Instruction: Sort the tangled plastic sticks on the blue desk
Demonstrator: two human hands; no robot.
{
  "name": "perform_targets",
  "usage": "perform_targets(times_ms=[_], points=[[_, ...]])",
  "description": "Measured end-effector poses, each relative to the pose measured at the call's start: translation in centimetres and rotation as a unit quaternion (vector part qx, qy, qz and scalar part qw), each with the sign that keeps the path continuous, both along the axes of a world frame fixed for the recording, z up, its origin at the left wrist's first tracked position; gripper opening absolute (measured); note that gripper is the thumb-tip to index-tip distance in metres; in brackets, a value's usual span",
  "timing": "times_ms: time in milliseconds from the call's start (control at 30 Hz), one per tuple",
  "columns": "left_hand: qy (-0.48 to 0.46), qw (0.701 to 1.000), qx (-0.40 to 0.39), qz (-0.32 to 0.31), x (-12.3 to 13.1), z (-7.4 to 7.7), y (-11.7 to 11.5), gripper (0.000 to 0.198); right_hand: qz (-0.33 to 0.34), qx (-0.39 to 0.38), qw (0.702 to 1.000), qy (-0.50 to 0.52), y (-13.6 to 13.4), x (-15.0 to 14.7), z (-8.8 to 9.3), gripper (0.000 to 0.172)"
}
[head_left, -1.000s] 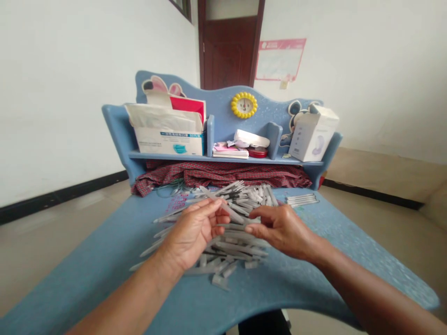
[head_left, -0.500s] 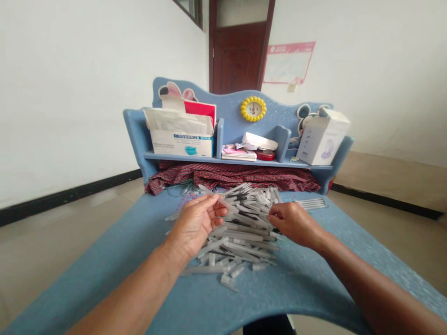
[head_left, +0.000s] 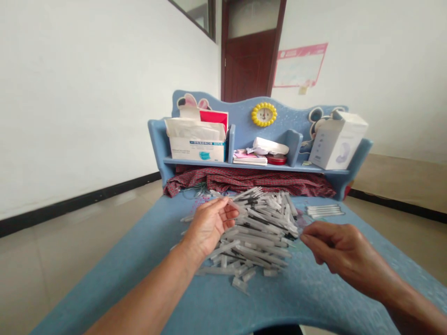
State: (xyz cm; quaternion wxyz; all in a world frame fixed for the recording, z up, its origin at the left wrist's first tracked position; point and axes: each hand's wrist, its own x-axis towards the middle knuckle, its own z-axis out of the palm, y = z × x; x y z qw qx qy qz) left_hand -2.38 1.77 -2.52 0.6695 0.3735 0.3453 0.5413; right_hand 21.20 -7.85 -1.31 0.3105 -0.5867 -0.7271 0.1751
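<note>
A loose pile of frosted pen parts (head_left: 258,237), with barrels, clear caps and thin black pieces among them, spreads over the middle of the blue table (head_left: 300,298). At the pile's left side, my left hand (head_left: 213,223) is closed, pinching a frosted pen barrel (head_left: 234,204) between thumb and forefinger. My right hand (head_left: 337,244) hovers right of the pile with thumb and forefinger pressed together. Whatever sits in that pinch is too small or blurred to name. Behind the right hand, several pens (head_left: 324,211) lie side by side in a row.
A blue shelf (head_left: 206,163) stands along the table's back, holding a mask box (head_left: 195,149), a red tin (head_left: 276,160) and a white box (head_left: 337,142). Red checked cloth (head_left: 251,179) is bunched beneath it. A yellow flower-shaped clock (head_left: 264,114) is on the backboard.
My right hand has moved away from the pile, rightward and nearer to me. The left hand keeps its pinch on the barrel. The whole view has shifted slightly.
</note>
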Motion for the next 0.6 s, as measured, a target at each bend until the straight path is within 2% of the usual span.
perform_targets(times_ms=[367, 600], points=[[-0.008, 1.0, 0.0, 0.029, -0.16, 0.15, 0.19, 0.008, 0.004, 0.021, 1.0, 0.01, 0.03, -0.27, 0.1, 0.031], [-0.001, 1.0, -0.002, 0.009, 0.15, 0.11, -0.08, 0.007, 0.008, 0.036, 0.999, 0.001, 0.29, -1.03, -0.07, 0.03]])
